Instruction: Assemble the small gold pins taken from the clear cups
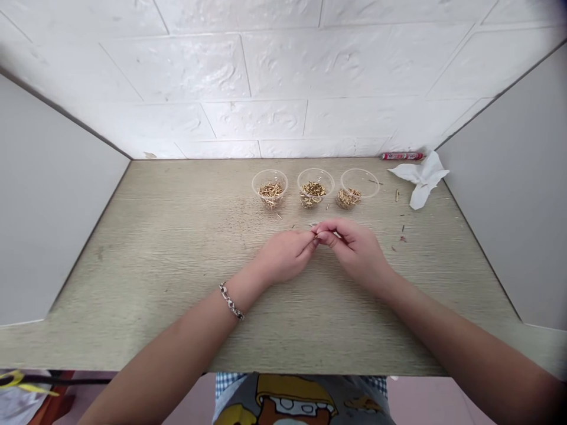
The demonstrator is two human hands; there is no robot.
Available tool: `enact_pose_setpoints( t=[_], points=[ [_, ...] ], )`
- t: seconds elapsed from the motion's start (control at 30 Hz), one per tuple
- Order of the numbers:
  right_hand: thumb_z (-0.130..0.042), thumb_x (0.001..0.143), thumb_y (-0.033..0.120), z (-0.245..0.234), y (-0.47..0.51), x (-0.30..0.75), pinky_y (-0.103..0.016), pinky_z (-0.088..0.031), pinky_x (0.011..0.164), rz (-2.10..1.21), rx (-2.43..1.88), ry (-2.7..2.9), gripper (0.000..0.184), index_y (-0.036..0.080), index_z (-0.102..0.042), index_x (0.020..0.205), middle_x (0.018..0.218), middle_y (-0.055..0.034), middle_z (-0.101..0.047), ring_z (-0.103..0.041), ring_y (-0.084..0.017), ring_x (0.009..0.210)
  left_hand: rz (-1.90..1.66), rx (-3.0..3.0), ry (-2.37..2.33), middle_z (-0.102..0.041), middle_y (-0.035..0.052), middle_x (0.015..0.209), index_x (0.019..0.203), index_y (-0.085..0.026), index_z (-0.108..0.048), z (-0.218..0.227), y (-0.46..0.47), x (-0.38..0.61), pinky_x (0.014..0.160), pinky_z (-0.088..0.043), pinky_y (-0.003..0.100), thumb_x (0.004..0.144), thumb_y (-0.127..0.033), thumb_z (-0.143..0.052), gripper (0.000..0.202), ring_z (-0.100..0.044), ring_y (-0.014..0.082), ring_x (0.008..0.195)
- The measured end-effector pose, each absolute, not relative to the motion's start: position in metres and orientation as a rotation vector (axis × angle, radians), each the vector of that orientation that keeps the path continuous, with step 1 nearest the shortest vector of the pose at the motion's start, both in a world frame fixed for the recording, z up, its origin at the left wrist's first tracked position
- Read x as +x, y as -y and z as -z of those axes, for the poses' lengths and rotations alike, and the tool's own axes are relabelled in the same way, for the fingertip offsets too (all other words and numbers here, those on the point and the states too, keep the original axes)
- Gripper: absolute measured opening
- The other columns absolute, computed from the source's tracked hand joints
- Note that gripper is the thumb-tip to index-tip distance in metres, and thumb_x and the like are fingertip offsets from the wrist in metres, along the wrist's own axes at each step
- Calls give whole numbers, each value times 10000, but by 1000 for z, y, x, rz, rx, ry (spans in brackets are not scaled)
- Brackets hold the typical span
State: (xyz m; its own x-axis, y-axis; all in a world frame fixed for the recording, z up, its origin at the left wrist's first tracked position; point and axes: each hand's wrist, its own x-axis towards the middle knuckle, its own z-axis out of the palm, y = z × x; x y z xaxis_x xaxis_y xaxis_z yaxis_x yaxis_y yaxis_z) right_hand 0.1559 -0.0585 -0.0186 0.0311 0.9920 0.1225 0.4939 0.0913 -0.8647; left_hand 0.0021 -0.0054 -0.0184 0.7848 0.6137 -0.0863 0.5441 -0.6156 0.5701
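Note:
My left hand (290, 255) and my right hand (352, 248) meet over the middle of the table, fingertips touching. Both are closed in a pinch around a tiny brass-coloured pin (317, 236), mostly hidden by the fingers. Just beyond them, three clear plastic cups stand in a row: a left cup (254, 190), a middle cup (332, 188) and a right cup (377, 188). Small brass-coloured metal pins fill part of each: one heap (270, 192) at left, another (312, 192) in the middle, and a smaller one (348, 198) at right.
Loose pins lie about the table (177, 236), one (397, 195) right of the cups and another (279, 216) before the left cup. At the back right are a red marker-like tube (402, 156) and a crumpled white tissue (423, 180). Grey panels flank the table; a white brick-patterned wall closes the back.

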Motion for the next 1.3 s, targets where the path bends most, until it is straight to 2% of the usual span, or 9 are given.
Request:
enact_pose_setpoints(
  t=[0.17,0.43,0.53,0.7,0.8,1.07,1.3],
  points=[
    [-526,827,349,26,58,151,-348,-508,741,-1030,-1404,1301,190,179,-609,836,807,-34,-641,-596,-160,770,-167,2392,-843,-579,26,721,803,-180,-517,19,5,2,633,-385,281,932,-307,-242,330,-517,157,656],
    [-544,815,362,30,58,148,-330,-514,727,-1045,-1392,1226,186,183,-585,785,726,-8,-595,-576,-145,727,-194,2365,-842,-577,39,731,776,-179,-506,20,5,2,667,-396,303,925,-308,-232,338,-519,173,685],
    [-520,831,328,28,58,149,-312,-494,701,-952,-1436,1321,161,184,-581,793,744,-12,-601,-572,-148,734,-199,2343,-847,-569,37,717,766,-180,-503,20,5,2,671,-399,306,922,-316,-243,332,-514,174,679],
    [-498,833,219,18,57,153,-255,-415,586,-597,-1529,1654,109,187,-580,769,697,-13,-587,-522,-133,638,-189,2346,-868,-548,30,673,720,-183,-485,20,6,2,636,-382,294,924,-331,-247,346,-497,166,640],
    [-495,831,184,14,56,155,-252,-404,606,-489,-1480,1772,109,188,-577,760,707,-18,-595,-529,-139,662,-163,2402,-859,-545,32,671,721,-183,-478,21,6,2,618,-368,295,924,-322,-237,345,-497,171,635],
    [-498,838,214,18,58,153,-239,-375,568,-606,-1530,1664,98,187,-577,786,691,-1,-575,-505,-127,626,-154,2443,-847,-548,31,680,732,-184,-473,21,6,2,609,-352,289,931,-316,-213,354,-502,168,637],
    [-500,835,190,12,56,155,-241,-368,593,-561,-1549,1761,110,177,-583,765,684,-5,-582,-508,-129,648,-149,2504,-844,-574,27,695,726,-176,-468,22,6,2,605,-373,284,935,-296,-215,348,-530,162,648]
  ],
)
